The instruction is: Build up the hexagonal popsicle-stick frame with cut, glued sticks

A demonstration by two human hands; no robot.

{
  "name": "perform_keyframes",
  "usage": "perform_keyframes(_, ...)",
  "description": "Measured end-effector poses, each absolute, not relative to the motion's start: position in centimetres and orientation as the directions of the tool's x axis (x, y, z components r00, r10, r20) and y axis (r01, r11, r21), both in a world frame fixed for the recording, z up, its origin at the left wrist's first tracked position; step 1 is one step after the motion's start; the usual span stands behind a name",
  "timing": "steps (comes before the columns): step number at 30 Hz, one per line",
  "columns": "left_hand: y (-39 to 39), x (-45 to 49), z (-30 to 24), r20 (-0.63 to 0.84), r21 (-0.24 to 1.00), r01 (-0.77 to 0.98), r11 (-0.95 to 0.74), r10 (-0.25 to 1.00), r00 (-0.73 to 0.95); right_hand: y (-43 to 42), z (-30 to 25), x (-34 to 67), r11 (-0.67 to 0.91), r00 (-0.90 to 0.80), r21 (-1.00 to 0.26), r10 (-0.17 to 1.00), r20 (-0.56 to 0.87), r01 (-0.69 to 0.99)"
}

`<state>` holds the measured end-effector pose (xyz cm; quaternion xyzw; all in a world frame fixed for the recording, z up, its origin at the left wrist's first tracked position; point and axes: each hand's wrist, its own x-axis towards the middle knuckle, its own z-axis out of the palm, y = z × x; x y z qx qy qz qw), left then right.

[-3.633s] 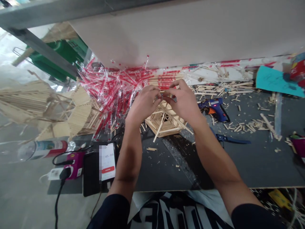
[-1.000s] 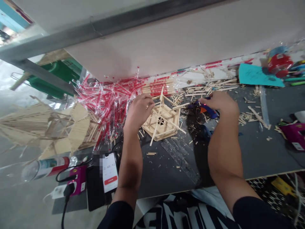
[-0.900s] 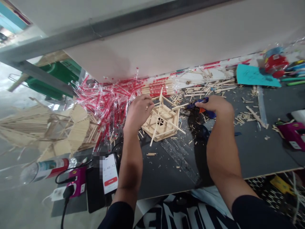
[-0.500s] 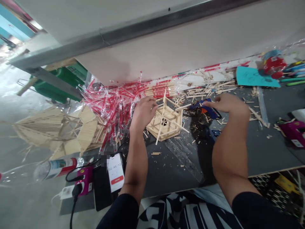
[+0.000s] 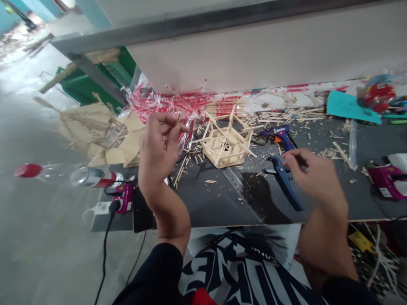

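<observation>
A hexagonal frame of thin wooden sticks (image 5: pixel 227 148) stands on the dark table, with longer sticks crossing over its top. My left hand (image 5: pixel 160 148) is raised to the left of it, clear of the frame. Its thumb and fingers are pinched together; whatever is between them is too small to make out. To the right, my right hand (image 5: pixel 316 176) is closed beside a blue hand cutter (image 5: pixel 282 180), fingertips close to its upper end. Whether they touch it or hold something small I cannot tell. A blue glue gun (image 5: pixel 281 134) lies just beyond the cutter.
Red-and-clear plastic wrappers (image 5: pixel 168 101) and stick offcuts (image 5: pixel 286 114) line the wall. A clear ruler (image 5: pixel 243 192) lies near the front edge. At left are a larger stick model (image 5: pixel 92 131), a bottle (image 5: pixel 92 176) and a magenta power socket (image 5: pixel 122 199).
My right hand has come away from the glue gun, back toward the cutter. My left hand has left the frame's side and moved left. The view has shifted, bringing the whole cutter into sight.
</observation>
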<state>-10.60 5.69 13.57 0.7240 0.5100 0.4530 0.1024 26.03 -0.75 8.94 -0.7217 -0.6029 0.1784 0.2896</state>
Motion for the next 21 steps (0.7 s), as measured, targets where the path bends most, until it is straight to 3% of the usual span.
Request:
perform_keyframes(2,3.6,-11.9,13.0,0.453,0.586,0.732,-0.347,0.89,0.059,-2.8,6.2,25.8,-0.083,0.17,-0.681,0.984,0.061,0.727)
perform_keyframes(5,1.1,-13.0,11.0,0.188,0.533,0.838,-0.114,0.982,0.014,-5.8,2.8,24.7,-0.064,0.165,-0.75,0.984,0.061,0.659)
perform_keyframes(8,-1.6,-12.4,8.2,-0.074,0.397,0.904,0.159,0.987,-0.141,-8.3,0.7,23.6,-0.028,0.137,-0.787,0.988,0.072,0.616)
perform_keyframes(10,-3.6,-11.3,6.3,-0.184,0.378,0.9,0.218,0.97,-0.158,-9.4,0.1,23.3,-0.004,0.098,-0.792,0.993,0.07,0.61)
perform_keyframes(16,-7.8,-8.3,1.9,-0.205,0.438,0.876,0.203,0.971,-0.122,-9.3,0.3,25.5,0.024,0.106,-0.769,0.987,0.119,0.639)
perform_keyframes(21,-10.4,-6.9,-1.3,-0.117,0.364,0.924,0.112,0.99,-0.074,-4.6,2.6,28.4,0.068,0.107,-0.703,0.974,0.202,0.708)
